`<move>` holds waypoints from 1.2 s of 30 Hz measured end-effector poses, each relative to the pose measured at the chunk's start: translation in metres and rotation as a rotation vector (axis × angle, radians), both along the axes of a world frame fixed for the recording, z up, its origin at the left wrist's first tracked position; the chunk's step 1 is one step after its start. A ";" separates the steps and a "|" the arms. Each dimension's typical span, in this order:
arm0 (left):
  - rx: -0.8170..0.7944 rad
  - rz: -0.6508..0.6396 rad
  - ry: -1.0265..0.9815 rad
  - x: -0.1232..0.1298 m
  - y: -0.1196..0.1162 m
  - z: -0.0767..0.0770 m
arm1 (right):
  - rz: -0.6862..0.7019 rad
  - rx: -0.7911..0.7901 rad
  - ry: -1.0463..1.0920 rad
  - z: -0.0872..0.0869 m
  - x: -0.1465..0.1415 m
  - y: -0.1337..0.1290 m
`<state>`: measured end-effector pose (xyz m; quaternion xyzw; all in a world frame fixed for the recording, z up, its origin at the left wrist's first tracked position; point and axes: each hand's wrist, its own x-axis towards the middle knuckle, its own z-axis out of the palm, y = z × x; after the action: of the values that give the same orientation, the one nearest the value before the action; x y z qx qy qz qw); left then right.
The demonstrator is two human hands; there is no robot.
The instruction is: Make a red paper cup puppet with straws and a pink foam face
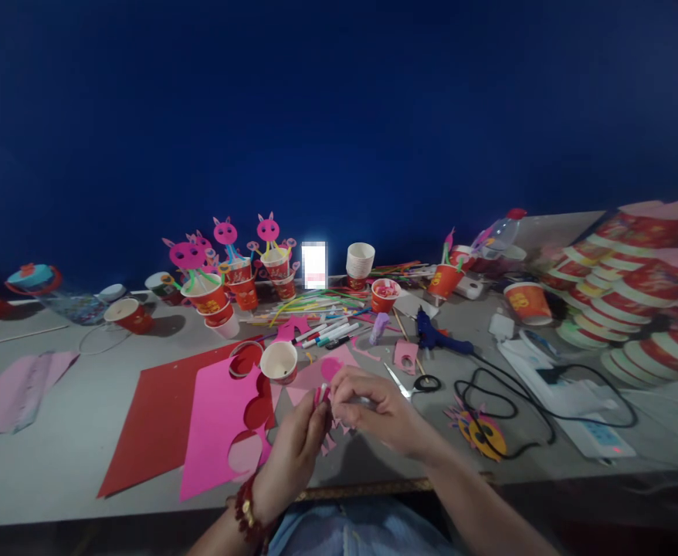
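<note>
My left hand point(301, 432), with a beaded bracelet at the wrist, pinches a small bright pink piece point(320, 394) that has a whitish tip. Its kind is too small to make out. Close against it, the fingers of my right hand point(374, 405) are curled in a pinch; what lies between them is hidden. Pale pink paper scraps lie under both hands. Just beyond stand a paper cup point(279, 361) and a round pink paper disc point(331, 367). To the left, a pink sheet point(215, 425) with round cut-outs lies over a red sheet point(145, 425).
Scissors point(411, 386), a blue glue gun point(446, 340) and its black cord lie to the right, near a white power strip point(594, 436). Markers point(330, 332) are behind my hands. Cups with pink paper animal heads point(187, 255) stand back left; stacked red cups point(611, 286) fill the right.
</note>
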<state>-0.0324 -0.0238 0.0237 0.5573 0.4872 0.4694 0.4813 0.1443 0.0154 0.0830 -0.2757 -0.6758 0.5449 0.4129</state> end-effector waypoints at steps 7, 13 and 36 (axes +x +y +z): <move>0.154 -0.011 0.243 -0.004 0.001 -0.002 | -0.045 0.023 -0.066 0.005 -0.006 -0.005; 0.133 0.006 0.267 -0.002 0.000 -0.002 | -0.078 0.039 -0.085 0.005 -0.007 -0.005; -0.224 -0.039 -0.109 0.008 -0.008 0.016 | -0.277 0.175 -0.273 0.004 -0.007 -0.007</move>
<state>-0.0242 -0.0316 0.0400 0.4830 0.4986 0.4322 0.5756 0.1374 0.0082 0.0866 -0.4002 -0.7258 0.3796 0.4110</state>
